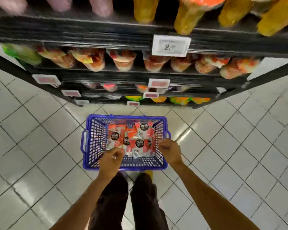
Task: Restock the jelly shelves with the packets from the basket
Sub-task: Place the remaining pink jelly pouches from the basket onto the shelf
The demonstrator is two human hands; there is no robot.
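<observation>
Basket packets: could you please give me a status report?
Left hand over near packets, right hand at right rim of basket, grips unclear. Packets lie in basket. Shelves ahead, nothing between.

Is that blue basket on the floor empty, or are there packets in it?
Not empty: red-and-white packets with round dark labels cover the bottom of the blue basket, lying well below its rim.

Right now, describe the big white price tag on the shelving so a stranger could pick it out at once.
Take the black shelving unit across the top of the view and follow its uppermost shelf edge, below the yellow packets. The price tag hangs there, right of centre. It is bigger than the lower tags and white with dark print, where theirs show pink-red panels.
</observation>
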